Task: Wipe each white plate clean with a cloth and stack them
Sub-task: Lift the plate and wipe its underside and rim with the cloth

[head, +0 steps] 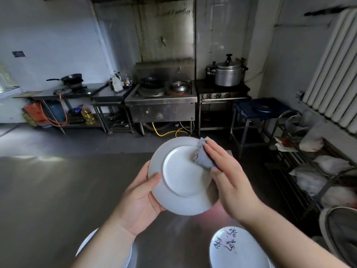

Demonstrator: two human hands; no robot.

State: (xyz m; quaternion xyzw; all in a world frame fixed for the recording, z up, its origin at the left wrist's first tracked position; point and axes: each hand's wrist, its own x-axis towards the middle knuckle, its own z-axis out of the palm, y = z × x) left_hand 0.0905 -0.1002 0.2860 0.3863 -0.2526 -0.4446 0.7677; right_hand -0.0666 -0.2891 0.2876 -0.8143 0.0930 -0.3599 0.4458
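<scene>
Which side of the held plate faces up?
Underside: the plate shows its raised foot ring; the right hand presses the cloth on it.

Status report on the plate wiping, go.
Left hand grips white plate, underside up. Right hand presses grey cloth on it. Nothing in the way.

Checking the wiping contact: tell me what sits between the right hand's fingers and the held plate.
In the head view, a folded grey cloth lies between the right hand and the upturned white plate, which the left hand holds by its rim.
</scene>
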